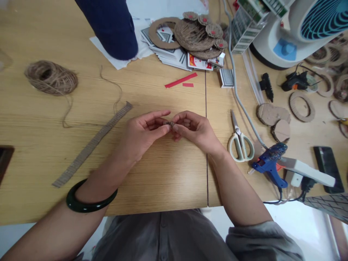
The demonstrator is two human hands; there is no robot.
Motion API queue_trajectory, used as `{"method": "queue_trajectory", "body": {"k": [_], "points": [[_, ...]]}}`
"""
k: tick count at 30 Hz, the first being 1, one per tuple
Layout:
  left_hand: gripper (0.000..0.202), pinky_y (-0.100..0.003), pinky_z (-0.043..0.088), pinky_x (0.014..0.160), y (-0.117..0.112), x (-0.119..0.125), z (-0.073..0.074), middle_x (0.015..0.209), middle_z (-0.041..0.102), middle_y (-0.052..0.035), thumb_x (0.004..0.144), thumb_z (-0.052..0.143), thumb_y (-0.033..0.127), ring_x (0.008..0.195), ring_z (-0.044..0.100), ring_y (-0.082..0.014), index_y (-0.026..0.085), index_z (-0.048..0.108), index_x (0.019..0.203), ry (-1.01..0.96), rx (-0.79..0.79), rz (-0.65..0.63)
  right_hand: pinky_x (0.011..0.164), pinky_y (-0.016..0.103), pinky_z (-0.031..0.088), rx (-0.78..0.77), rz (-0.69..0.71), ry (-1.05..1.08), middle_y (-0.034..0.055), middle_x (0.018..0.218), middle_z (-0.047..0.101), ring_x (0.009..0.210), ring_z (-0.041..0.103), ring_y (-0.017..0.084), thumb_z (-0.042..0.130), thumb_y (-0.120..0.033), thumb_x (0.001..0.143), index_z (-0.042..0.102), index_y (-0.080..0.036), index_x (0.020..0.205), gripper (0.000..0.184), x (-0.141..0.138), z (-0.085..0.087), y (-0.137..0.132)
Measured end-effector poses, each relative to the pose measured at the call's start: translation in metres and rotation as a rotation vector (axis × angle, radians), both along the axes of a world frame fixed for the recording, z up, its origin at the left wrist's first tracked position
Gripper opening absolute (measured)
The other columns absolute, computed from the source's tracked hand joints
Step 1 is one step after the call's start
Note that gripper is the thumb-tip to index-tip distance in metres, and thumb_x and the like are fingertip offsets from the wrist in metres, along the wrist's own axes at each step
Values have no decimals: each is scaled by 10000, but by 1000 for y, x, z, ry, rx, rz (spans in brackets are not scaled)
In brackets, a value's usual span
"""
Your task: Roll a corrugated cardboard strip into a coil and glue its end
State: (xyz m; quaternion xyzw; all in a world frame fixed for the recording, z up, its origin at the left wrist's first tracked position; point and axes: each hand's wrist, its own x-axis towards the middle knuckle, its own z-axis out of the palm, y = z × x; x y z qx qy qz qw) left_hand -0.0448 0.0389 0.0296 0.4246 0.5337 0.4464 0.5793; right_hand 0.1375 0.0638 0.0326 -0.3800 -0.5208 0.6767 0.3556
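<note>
My left hand (145, 129) and my right hand (190, 127) meet above the middle of the wooden table (168, 181). Between their fingertips they pinch a small coil of corrugated cardboard strip (169, 123), partly hidden by the fingers. A long corrugated cardboard strip (91, 145) lies on the table to the left of my left hand. Farther left sits a ball of jute twine (51, 77), its loose end trailing over the wood. Two short red paper strips (181, 80) lie ahead of my hands.
Scissors (239, 139) and a blue hot glue gun (270, 163) lie to the right, beside cardboard rings and discs (301, 107). Ahead are playing cards (165, 50), twine-wrapped cardboard discs (194, 35), a dark blue cloth item (110, 27) and a white fan (296, 32).
</note>
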Motion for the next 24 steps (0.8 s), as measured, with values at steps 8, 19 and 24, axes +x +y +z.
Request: {"method": "queue_trajectory", "body": {"k": [8, 19, 24], "points": [[421, -409, 558, 973, 0, 0, -3, 963, 777, -29, 760, 815, 289, 959, 715, -217, 217, 759, 1172, 30, -7, 5, 536, 217, 505, 33, -25, -73, -20, 779, 617, 616, 583, 89, 785, -449, 801, 606, -173, 881, 339, 0, 0, 1], [242, -350, 552, 972, -1, 0, 1, 1052, 795, -20, 783, 805, 280, 1025, 716, -215, 241, 804, 1022, 44, 68, -71, 591, 225, 389, 175, -20, -123, -16, 760, 600, 648, 487, 78, 734, -336, 846, 639, -145, 853, 214, 3, 1, 2], [120, -302, 565, 818, 1, -5, -2, 885, 783, -9, 786, 793, 284, 850, 710, -182, 217, 790, 886, 160, 104, -81, 594, 231, 374, 190, -32, -160, -31, 723, 577, 632, 461, 79, 732, -291, 830, 636, -145, 837, 175, 5, 2, 3]]}}
